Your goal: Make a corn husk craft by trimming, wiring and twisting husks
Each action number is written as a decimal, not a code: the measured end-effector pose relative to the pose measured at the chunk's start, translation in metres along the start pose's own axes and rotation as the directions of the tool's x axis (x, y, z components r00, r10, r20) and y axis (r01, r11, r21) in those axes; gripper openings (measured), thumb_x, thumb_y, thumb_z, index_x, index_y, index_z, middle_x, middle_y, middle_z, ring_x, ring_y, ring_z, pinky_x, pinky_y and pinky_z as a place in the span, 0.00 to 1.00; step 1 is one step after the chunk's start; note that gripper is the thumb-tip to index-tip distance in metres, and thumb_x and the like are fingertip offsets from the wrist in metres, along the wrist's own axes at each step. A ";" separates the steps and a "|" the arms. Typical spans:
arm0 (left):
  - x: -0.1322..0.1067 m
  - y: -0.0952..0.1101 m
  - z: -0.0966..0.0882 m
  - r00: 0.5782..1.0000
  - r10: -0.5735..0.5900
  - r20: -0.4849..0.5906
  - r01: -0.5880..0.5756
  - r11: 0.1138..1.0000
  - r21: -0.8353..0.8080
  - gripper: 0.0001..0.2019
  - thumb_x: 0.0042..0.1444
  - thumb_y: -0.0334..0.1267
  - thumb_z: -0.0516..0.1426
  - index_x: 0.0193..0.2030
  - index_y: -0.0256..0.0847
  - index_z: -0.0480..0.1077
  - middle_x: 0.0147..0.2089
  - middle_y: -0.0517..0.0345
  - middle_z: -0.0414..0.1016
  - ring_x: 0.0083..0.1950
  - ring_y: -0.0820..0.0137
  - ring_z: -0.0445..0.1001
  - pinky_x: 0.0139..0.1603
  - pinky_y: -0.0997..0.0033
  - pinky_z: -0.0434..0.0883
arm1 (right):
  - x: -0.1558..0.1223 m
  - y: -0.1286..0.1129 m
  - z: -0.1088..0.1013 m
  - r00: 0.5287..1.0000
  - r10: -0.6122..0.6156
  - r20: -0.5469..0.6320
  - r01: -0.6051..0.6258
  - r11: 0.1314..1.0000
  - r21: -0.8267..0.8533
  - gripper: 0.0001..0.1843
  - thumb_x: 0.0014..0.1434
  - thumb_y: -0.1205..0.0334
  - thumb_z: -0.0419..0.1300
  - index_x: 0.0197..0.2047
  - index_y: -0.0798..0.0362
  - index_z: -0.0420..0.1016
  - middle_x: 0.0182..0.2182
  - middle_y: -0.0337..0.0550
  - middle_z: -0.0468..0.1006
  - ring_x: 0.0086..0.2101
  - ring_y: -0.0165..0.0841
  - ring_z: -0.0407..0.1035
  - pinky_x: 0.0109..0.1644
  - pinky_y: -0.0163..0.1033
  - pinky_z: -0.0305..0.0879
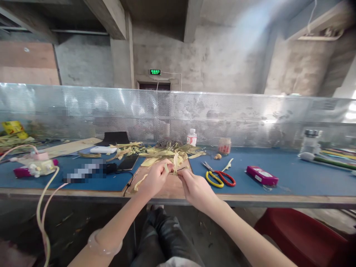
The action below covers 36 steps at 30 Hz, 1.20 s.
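My left hand (158,176) is closed, pinching pale yellow dried husk strips (175,161) over a brown board (164,187). My right hand (197,186) meets it from the other side, its fingers also closed on the strips, with a thin dark piece near the fingertips that I cannot make out. Where the strips cross between both hands is partly covered by fingers. More loose dried husks (155,152) lie just behind the hands. To the right of my right hand rest scissors (219,176) with one yellow and one red handle, blades slightly apart.
A white-capped bottle (191,137) and a jar (224,146) stand behind. A magenta box (261,175) lies to the right, near a glass flask (310,142). At left are a power strip (36,168) and cables. A perforated metal screen (239,118) backs the blue table; a red stool (294,233) is below.
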<state>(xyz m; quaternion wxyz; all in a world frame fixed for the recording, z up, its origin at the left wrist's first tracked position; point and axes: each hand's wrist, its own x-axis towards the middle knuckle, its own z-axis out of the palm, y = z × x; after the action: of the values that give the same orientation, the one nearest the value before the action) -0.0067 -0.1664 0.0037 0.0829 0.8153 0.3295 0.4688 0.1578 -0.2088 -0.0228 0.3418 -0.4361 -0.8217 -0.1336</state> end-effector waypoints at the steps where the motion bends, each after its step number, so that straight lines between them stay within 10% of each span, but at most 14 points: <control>1: 0.002 -0.002 0.000 1.000 0.001 0.005 -0.001 1.000 -0.004 0.15 0.60 0.42 0.46 0.27 0.39 0.63 0.25 0.63 0.64 0.28 0.73 0.62 0.32 0.75 0.60 | 0.002 0.002 0.000 1.000 -0.012 0.017 0.012 0.999 -0.040 0.11 0.62 0.69 0.44 0.46 0.55 0.62 0.37 0.47 0.75 0.33 0.34 0.71 0.32 0.33 0.57; 27: -0.002 -0.019 0.003 0.998 -0.056 0.005 0.056 0.998 -0.011 0.15 0.61 0.43 0.45 0.29 0.40 0.65 0.28 0.59 0.70 0.31 0.70 0.67 0.34 0.73 0.64 | 0.001 0.021 0.001 0.991 -0.045 0.125 0.064 0.986 -0.153 0.13 0.63 0.65 0.43 0.47 0.56 0.64 0.28 0.44 0.76 0.24 0.32 0.69 0.25 0.33 0.48; 32: -0.006 -0.020 0.002 0.998 -0.054 0.036 0.055 0.997 -0.049 0.14 0.60 0.45 0.47 0.34 0.40 0.68 0.32 0.59 0.71 0.35 0.70 0.68 0.38 0.72 0.64 | 0.004 0.018 -0.002 0.999 0.021 0.027 -0.026 0.980 0.196 0.16 0.64 0.54 0.46 0.44 0.54 0.68 0.29 0.41 0.74 0.28 0.30 0.67 0.31 0.32 0.56; 36: -0.010 -0.017 0.009 0.996 -0.069 0.056 0.076 0.988 -0.132 0.14 0.59 0.45 0.48 0.34 0.40 0.69 0.30 0.60 0.70 0.33 0.71 0.67 0.36 0.72 0.64 | 0.017 0.014 0.001 0.968 0.245 0.058 -0.230 0.769 0.596 0.18 0.61 0.51 0.48 0.33 0.55 0.71 0.25 0.38 0.70 0.27 0.28 0.62 0.31 0.32 0.57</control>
<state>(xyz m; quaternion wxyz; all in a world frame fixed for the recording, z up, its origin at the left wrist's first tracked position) -0.0108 -0.1575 -0.0158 0.1628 0.8072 0.3243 0.4656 0.1618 -0.1897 -0.0126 0.4852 -0.4046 -0.7559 0.1718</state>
